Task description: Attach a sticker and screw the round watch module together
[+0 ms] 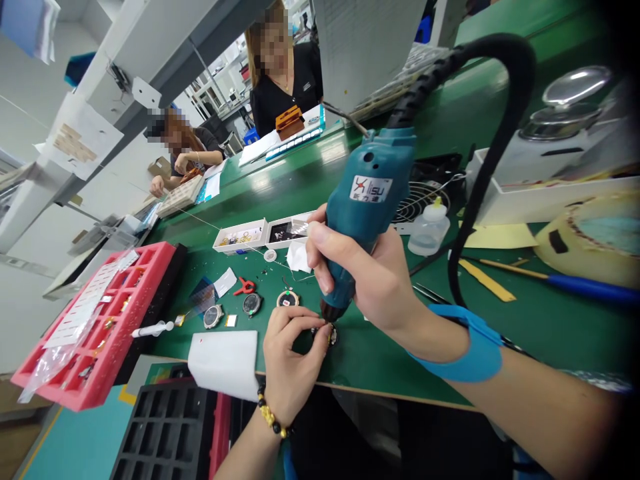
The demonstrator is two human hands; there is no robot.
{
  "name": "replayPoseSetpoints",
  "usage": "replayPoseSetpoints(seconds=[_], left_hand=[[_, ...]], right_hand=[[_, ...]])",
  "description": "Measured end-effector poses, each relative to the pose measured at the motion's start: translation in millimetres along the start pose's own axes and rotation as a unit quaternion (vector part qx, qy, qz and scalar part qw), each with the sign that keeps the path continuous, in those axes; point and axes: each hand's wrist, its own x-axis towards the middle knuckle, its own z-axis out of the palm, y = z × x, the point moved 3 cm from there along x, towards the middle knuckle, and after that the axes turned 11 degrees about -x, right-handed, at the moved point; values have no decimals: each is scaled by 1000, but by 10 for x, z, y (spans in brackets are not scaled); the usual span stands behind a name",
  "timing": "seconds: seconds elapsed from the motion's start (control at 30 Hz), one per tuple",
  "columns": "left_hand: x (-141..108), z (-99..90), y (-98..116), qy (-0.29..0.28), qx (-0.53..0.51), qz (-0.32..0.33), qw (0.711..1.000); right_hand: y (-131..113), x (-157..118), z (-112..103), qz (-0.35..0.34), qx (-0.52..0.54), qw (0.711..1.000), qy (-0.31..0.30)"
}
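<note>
My right hand (380,280) is wrapped round a teal electric screwdriver (367,190), held upright with its black tip pointing down. Under the tip lies a small round watch part (332,335) near the bench's front edge. The thumb and fingers of my left hand (295,347) pinch this part at its side, covering much of it. Just beyond my left hand sits a round watch case (287,299) with a green dot. Two more round watch pieces, a dark one (253,305) and a silver-rimmed one (213,317), rest to the left, near a red clamp (245,287).
A pink foam tray (107,327) is at the left, with white foam (225,360) nearer. Small parts boxes (241,236), a clear bottle (429,228) and a blue-handled tool (590,288) lie beyond and right. The black cable (520,73) arches rightward. Two people sit opposite.
</note>
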Motion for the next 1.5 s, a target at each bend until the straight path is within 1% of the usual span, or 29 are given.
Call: replayPoseSetpoints(seconds=[0.4,0.53,0.6,0.7,0.8,0.87,0.97,1.1,1.33,1.5], left_hand=[[-16,-14,13,-5,-13,-18,1000],[-20,-69,30,-40,-12,-22,999],[-47,-116,31,-66,7,-8,998],[-116,-170,18,-104,65,42,992],[-180,-174,-7,-132,122,85,980],[-197,-161,-13,-135,143,99,975],[-187,-139,-4,-137,154,100,973],[-156,-117,9,-147,149,91,974],[-141,-92,-1,-148,141,102,974],[-132,-88,-1,-149,128,97,976]], right_hand=[[2,-15,12,4,-10,1000,-13],[-5,-6,10,6,-16,1000,-11],[-7,-4,13,14,-19,1000,-11],[-3,-8,31,28,-26,999,-26],[18,-24,47,36,-33,998,-37],[41,-38,53,35,-33,998,-39],[79,-56,56,27,-34,998,-45],[109,-64,47,20,-50,997,-46],[120,-70,49,23,-77,996,-36],[135,-78,58,25,-72,996,-34]])
